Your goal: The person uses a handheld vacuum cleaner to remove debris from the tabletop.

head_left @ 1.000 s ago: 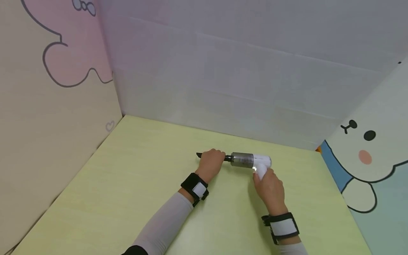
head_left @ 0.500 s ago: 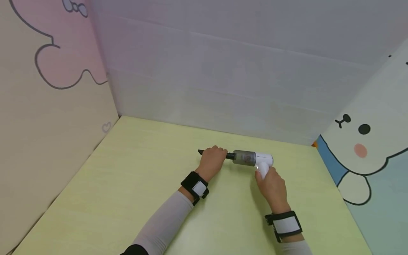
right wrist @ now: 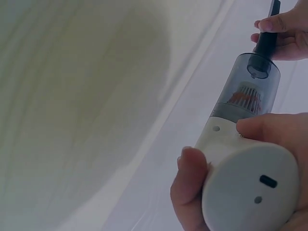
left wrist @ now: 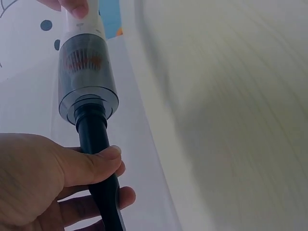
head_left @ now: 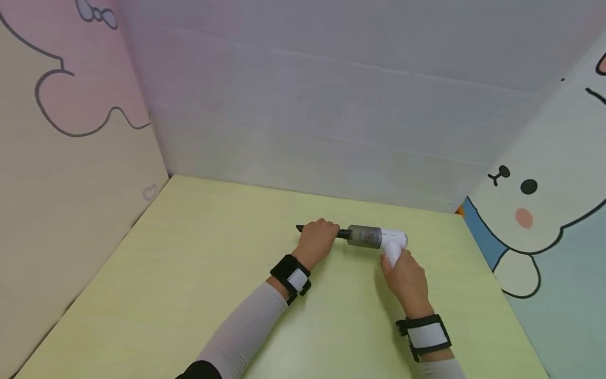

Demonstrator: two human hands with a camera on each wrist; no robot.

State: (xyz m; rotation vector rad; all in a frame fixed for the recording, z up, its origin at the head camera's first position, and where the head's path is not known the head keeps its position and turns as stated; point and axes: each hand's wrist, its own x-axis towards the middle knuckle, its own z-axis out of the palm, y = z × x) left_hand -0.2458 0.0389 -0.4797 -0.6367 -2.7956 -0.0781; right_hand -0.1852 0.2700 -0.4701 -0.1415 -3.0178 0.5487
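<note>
A small handheld vacuum cleaner (head_left: 364,237) is held above the table, roughly level, with a white body and a smoky clear dust cup (left wrist: 86,67). From the cup's left end sticks out a black nozzle (left wrist: 92,132). My left hand (head_left: 316,243) pinches this nozzle between thumb and fingers, its dark tip showing past the knuckles. On the other side my right hand (head_left: 406,279) grips the white handle (head_left: 392,253). In the right wrist view the handle's round end (right wrist: 250,192) faces the camera, with fingers wrapped about it. A ribbed filter shows inside the cup.
The pale yellow table (head_left: 213,252) spreads beneath both arms. A plain back wall (head_left: 284,116) rises behind it, and walls with cartoon drawings stand at the left (head_left: 71,210) and right (head_left: 544,221).
The head view has turned a little to the right, so the walls slide left in it. Both hands keep their hold on the vacuum cleaner, which barely shifts in view.
</note>
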